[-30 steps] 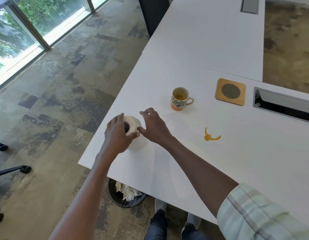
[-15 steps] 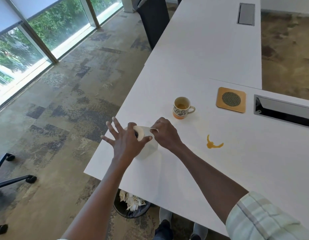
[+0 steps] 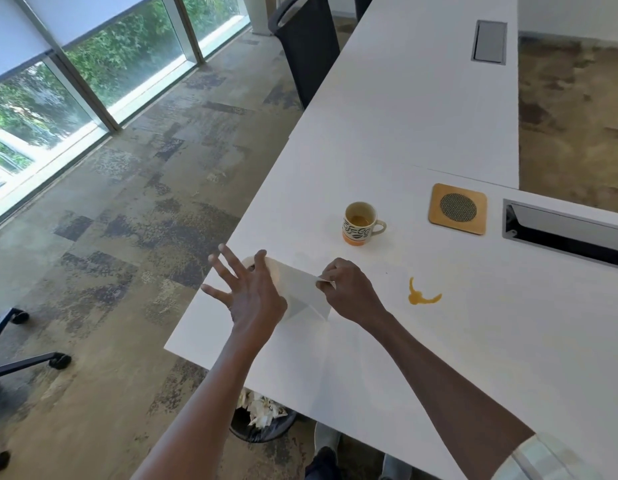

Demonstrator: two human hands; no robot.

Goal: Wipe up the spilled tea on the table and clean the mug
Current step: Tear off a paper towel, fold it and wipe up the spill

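Left hand [image 3: 249, 293]: fingers spread, palm on the paper roll [image 3: 290, 289] near the tabletop's [image 3: 508, 341] left edge.
Right hand [image 3: 349, 289]: pinching the roll's loose sheet.
Mug [image 3: 360, 224]: upright — farther in from that edge.
Spill [image 3: 421, 295]: right of the hands — apart from the mug.

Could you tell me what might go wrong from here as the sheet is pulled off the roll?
1. The paper roll stands near the table edge; the left hand steadies it with fingers spread, so a hard tug by the right hand might tip it off.
2. The mug holds tea and stands just beyond the hands; a stray elbow or wrist could knock it.
3. The spill lies beside the right forearm and could smear.
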